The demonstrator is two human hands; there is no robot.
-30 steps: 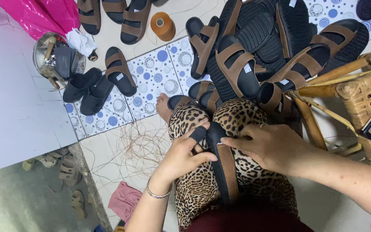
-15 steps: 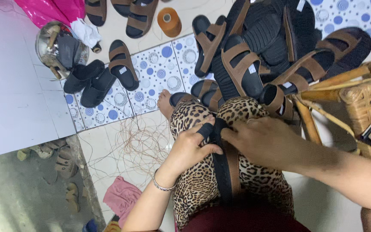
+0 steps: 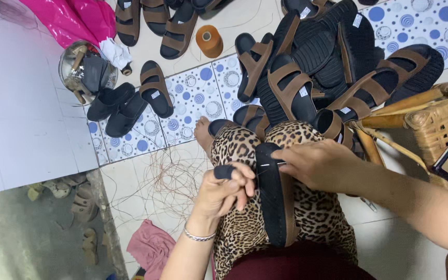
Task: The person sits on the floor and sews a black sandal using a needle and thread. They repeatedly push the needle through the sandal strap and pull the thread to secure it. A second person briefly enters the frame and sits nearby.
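The right hand point(image 3: 321, 165) was closed in a pinch on a thin needle point(image 3: 270, 165), its tip set against the edge of the black sandal sole point(image 3: 275, 202) that lay lengthwise on the person's lap. The left hand point(image 3: 226, 189) was curled half shut just left of the sole, a dark thimble-like cap point(image 3: 224, 171) on one finger; whether it gripped thread I could not tell. A silver bracelet point(image 3: 199, 236) sat on that wrist.

The sole rested on leopard-print trousers point(image 3: 312, 218), a brown strip running along its right edge. In my judgement it was light, rubbery and somewhat flexible, firm enough to resist the needle, and best held by its long edges near the stitching point, where it would not buckle.

Beyond the sole's far end lay a heap of brown-strapped sandals point(image 3: 307, 78) on the dotted tiles. Farther beyond it stood an orange thread spool point(image 3: 209, 40). To the sole's left, loose thread point(image 3: 167, 181) was tangled on the floor, with a pink cloth point(image 3: 151, 246) nearer the person. Well to the far left sat a metal bowl point(image 3: 68, 72) of tools. A wicker basket point(image 3: 436, 124) stood to the sole's right.
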